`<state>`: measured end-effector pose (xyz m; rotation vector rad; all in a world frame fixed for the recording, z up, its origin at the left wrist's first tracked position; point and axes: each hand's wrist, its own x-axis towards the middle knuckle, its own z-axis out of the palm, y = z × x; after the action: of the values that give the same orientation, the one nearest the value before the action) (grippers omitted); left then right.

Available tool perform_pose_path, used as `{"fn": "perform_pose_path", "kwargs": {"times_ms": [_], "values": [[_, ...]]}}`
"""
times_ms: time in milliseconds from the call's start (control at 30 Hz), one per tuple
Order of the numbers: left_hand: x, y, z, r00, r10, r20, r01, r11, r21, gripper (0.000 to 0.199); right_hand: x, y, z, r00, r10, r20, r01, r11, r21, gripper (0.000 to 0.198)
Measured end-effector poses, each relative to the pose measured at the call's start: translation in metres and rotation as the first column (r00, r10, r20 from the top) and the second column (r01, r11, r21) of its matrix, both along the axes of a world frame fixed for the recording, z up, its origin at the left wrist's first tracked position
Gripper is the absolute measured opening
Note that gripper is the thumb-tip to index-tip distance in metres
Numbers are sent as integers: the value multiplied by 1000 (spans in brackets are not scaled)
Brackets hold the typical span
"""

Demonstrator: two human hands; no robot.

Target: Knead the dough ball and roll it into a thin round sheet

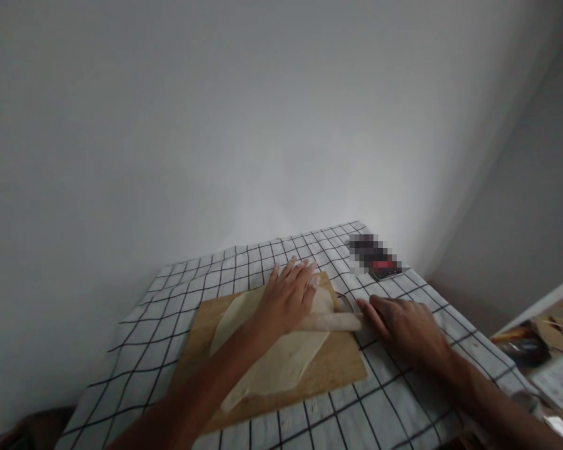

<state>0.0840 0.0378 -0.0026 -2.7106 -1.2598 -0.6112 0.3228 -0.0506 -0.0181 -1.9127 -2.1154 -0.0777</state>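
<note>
A thin, pale sheet of dough (281, 362) lies spread on a wooden board (342, 362). Across its right part rests a light rolling pin (333, 322), its far left portion covered by my left hand (288, 297). That hand lies palm down over the pin and dough, fingers stretched forward, with whitish fingertips. At the pin's right end, just past the board's edge, my right hand (406, 325) is closed around the handle, which its fingers mostly hide. Something thin and partly hidden shows beside the board near the right fingertips; I cannot make it out.
A white tablecloth with black grid lines (145, 350) covers the table. A phone (385, 270), partly pixelated, lies at the back right. Behind the table rises a pale wall (263, 125). Blurred items, including a white box (558, 381), sit lower at the far right.
</note>
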Motion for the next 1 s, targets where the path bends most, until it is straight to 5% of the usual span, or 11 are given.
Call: {"fn": "perform_pose_path", "kwargs": {"times_ms": [367,500,800,1000], "values": [[19,50,7,991,127,50,-128,992,6,37,2,41,7,994,-47,102,48,999,-15,61],[15,21,-2,996,76,39,-77,997,9,38,3,17,5,995,11,96,-10,1000,-9,56],[-21,-100,-5,990,-24,-140,33,997,65,54,0,-45,1,996,41,-76,-42,999,-10,58],[-50,-99,-13,988,70,-138,-50,988,145,56,-31,-29,4,995,69,-67,-68,997,21,56]]}}
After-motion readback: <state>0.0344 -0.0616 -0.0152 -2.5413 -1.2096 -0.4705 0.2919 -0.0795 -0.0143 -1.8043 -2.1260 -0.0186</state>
